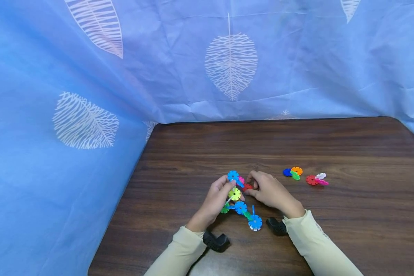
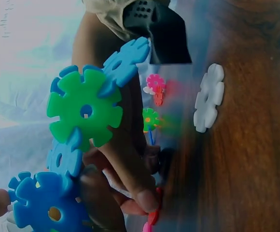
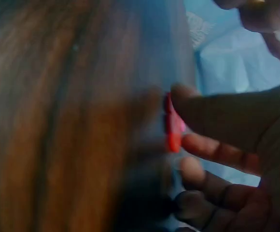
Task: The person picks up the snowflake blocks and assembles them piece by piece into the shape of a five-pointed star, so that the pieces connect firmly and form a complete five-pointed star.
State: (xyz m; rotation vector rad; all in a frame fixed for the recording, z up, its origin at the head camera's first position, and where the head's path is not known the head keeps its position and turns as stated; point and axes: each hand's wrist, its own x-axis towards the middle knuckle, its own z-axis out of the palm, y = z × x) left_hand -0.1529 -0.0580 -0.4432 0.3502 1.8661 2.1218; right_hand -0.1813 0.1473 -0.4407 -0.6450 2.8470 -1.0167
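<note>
My left hand [image 1: 214, 200] grips a chain of interlocking notched plastic discs between thumb and fingers. In it are a yellow disc [image 1: 234, 194], a middle blue disc [image 1: 240, 207] and a lower blue disc [image 1: 255, 222]; a green disc [image 2: 84, 110] shows up close in the left wrist view. Beyond the left fingers, my right hand [image 1: 271, 192] pinches a red disc [image 3: 173, 128] with thumb and fingertip, low by the tabletop. A pink disc [image 1: 241, 179] sits beside the red one; whether they are joined is hidden.
On the dark wooden table [image 1: 179, 153], to the right, lie a blue, orange and green cluster [image 1: 295, 175] and a red, white and pink cluster [image 1: 312, 179]. A loose white disc [image 2: 209, 98] lies under the chain. Blue leaf-patterned cloth [image 1: 179, 69] hangs behind and left.
</note>
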